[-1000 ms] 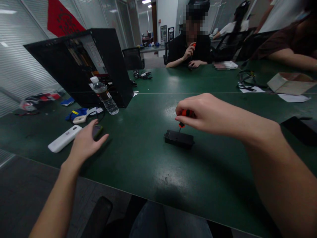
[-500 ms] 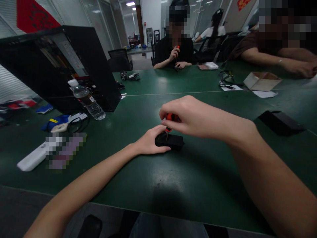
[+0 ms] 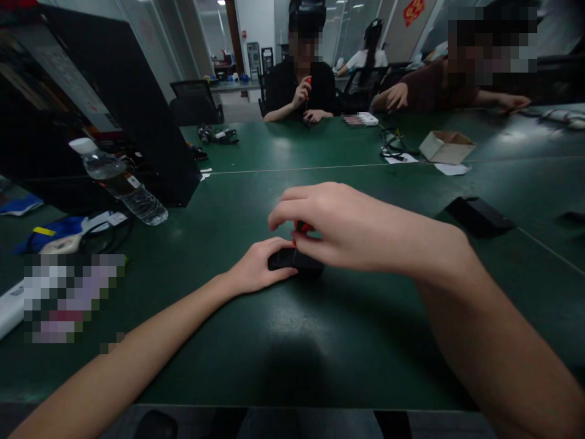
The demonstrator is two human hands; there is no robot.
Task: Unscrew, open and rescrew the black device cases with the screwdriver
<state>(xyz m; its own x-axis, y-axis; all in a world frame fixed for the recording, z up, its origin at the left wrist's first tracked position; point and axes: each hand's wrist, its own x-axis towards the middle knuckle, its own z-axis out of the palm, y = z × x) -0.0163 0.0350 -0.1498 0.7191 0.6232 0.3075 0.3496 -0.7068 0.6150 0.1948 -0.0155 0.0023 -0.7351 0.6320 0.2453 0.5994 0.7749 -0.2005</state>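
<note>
On the green table [image 3: 219,341], my left hand [image 3: 256,263] grips the end of a small black oblong case [image 3: 306,263], thumb along the near side and fingers along the far side. Over the case, my right hand [image 3: 333,225] holds a red and black screwdriver [image 3: 301,226] upright by its handle. Its thin shaft points down to the top of the case. Most of the handle is hidden behind my fingers, and I cannot make out the tip's exact contact.
At left stand a black computer case [image 3: 155,122] and a tilted water bottle [image 3: 123,183]. A blue pouch with cables [image 3: 64,231] lies nearer. To the right are a black box [image 3: 479,216] and an open carton [image 3: 445,148]. Across the table, a person [image 3: 299,91] holds an orange-handled tool.
The view has swung right, so the table's things appear farther left. My right fingers have lifted and spread somewhat around the screwdriver handle. The person at right has moved an arm.
</note>
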